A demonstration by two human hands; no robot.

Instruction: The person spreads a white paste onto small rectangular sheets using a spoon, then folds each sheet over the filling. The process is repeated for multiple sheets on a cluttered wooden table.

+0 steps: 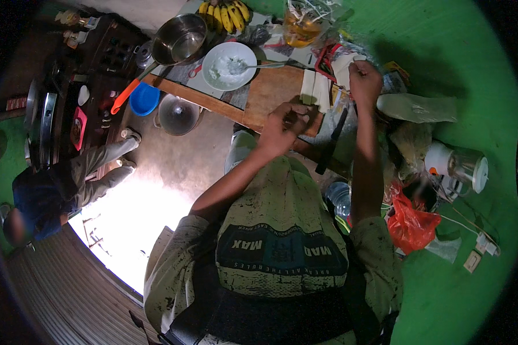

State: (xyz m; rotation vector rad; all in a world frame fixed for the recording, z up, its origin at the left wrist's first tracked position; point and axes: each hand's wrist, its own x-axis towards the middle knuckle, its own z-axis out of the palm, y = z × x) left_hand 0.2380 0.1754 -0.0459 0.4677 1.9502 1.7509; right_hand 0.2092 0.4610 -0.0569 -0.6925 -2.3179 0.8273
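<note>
My left hand is over the near right edge of a wooden board, its fingers curled together. Anything in them is too small to make out. Just beyond it, pale flat strips lie on the board. Farther right, my right hand is raised with bent, closed fingers, beside a whitish sheet or wrapping; what it grips is hidden. A knife with a dark handle lies between my forearms. Left of the board is a white bowl of white paste, with a spoon resting in it.
A steel pan, bananas and a bag of orange-yellow contents stand at the back. Below the table's left edge are a blue basin and a pot. A blender and red bag are right. Another person is far left.
</note>
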